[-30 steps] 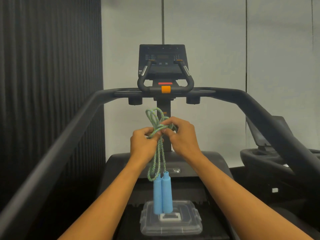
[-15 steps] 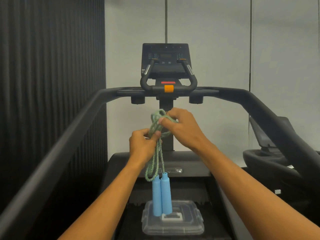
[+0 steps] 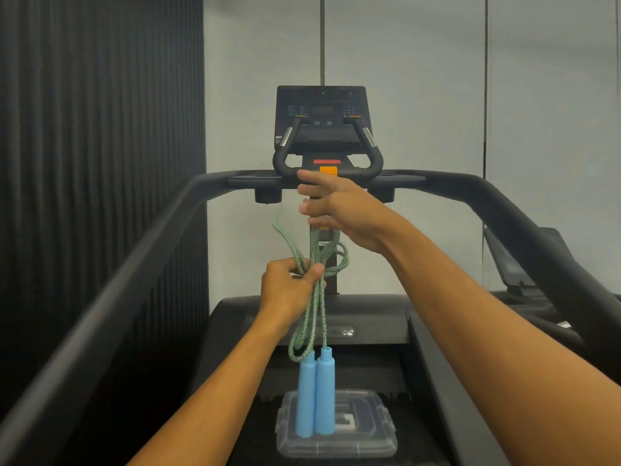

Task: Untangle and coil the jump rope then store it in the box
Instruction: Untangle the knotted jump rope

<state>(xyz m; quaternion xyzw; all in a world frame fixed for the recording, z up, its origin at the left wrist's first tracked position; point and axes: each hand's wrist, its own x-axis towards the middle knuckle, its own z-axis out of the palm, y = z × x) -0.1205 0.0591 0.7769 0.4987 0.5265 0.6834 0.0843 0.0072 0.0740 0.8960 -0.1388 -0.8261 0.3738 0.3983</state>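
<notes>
Jump rope [image 3: 312,317] of green braid in mid-air over the treadmill [image 3: 470,190], its tangle pinched between thumb and curled fingers of the left hand [image 3: 289,287], the two blue handles [image 3: 316,395] dangling side by side just above the lidded clear box [image 3: 369,445] on the belt. Right hand [image 3: 339,210] higher up, in front of the console [image 3: 322,112], fingers mostly stretched leftward and blurred, strands running up to its underside. Any actual grip on them impossible to tell.
</notes>
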